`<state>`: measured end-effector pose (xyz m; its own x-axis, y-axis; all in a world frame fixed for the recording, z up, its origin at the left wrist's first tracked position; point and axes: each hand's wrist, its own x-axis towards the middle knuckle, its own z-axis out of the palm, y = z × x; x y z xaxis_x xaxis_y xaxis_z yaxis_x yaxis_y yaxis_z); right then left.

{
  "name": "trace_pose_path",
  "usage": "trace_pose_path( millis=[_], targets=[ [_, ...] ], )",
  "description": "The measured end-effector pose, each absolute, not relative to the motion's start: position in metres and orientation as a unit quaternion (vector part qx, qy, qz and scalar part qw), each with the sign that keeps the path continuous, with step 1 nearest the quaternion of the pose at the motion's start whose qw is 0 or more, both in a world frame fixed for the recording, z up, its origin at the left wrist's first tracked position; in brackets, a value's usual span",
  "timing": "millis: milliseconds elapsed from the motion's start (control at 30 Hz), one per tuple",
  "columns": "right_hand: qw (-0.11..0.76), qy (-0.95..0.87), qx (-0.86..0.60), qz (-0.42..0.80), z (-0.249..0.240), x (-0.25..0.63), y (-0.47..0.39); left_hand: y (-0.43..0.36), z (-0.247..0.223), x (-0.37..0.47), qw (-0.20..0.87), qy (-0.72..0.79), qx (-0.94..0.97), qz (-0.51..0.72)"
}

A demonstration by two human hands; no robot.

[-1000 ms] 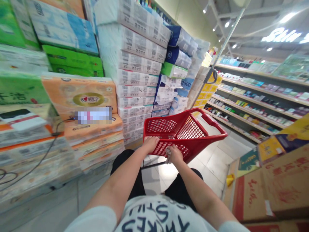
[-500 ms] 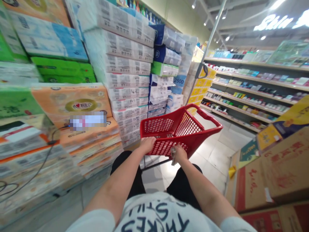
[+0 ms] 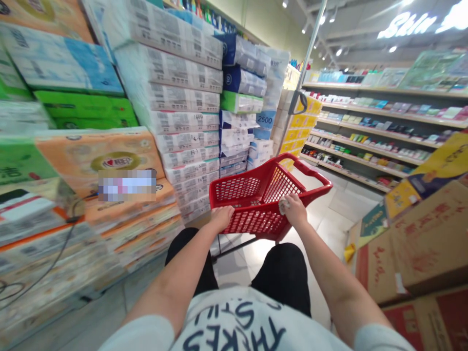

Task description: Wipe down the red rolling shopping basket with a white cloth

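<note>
Your left hand [image 3: 222, 218] curls over the near rim of the cart [image 3: 258, 222]; your right hand [image 3: 296, 209] clutches a cloth [image 3: 282, 206] at that rim. The cart stands just beyond both hands.

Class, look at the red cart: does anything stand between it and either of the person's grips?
Nothing visible separates the left grip from the red cart; it curls over the near rim. The right grip, at the same side, holds a small crumpled item; whether that comes between them is unclear.
</note>
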<state>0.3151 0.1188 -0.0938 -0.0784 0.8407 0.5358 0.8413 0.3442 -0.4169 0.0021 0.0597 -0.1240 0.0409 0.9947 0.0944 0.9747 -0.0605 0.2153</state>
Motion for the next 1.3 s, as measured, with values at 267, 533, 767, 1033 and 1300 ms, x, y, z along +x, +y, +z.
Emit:
trace_pose_path(
  millis=[267, 533, 767, 1033, 1300],
  targets=[
    [0.325, -0.763, -0.558, 0.025, -0.106, 0.260, 0.103, 0.054, -0.116, 0.006, 0.048, 0.687, 0.718, 0.101],
    [0.277, -0.778, -0.564, 0.018, -0.111, 0.204, 0.084, 0.051, -0.116, 0.008, 0.047, 0.687, 0.717, 0.106],
    [0.162, -0.847, -0.502, -0.060, -0.093, 0.209, 0.087, 0.052, -0.123, 0.005, 0.041, 0.684, 0.719, 0.122],
    [0.127, -0.776, -0.593, -0.173, -0.065, 0.301, 0.125, 0.060, -0.130, 0.005, 0.035, 0.678, 0.722, 0.133],
    [0.166, -0.771, -0.595, -0.152, -0.075, 0.282, 0.125, 0.090, -0.121, -0.018, 0.041, 0.685, 0.719, 0.113]
  ],
)
